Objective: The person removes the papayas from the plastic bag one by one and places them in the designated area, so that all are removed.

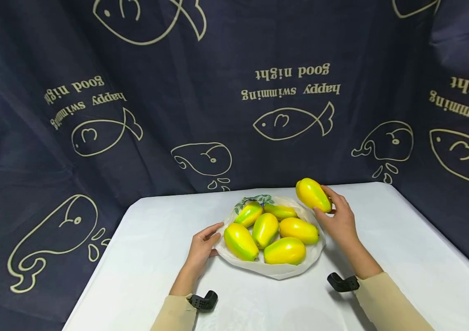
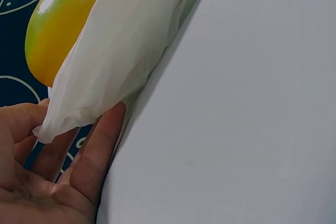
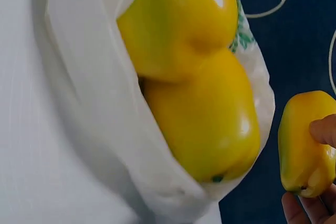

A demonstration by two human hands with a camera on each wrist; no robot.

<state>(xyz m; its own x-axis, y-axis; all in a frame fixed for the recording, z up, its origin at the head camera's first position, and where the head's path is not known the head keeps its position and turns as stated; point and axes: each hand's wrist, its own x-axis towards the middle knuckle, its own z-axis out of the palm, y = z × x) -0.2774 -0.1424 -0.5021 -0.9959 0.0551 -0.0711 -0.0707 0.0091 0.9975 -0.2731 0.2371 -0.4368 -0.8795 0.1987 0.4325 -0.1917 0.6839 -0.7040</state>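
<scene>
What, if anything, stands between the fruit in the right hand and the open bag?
Nothing visible does. The right hand holds the yellow fruit near the far right rim of the open bag; six other fruits lie inside it.

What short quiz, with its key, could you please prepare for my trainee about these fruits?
1. How many fruits are inside the white bag?
2. True or false: the left hand holds the edge of the white bag.
3. In the head view, at which side of the white bag does the right hand hold another fruit? A) near left B) far right C) near right

Key: 1. Six. 2. True. 3. B.
</scene>
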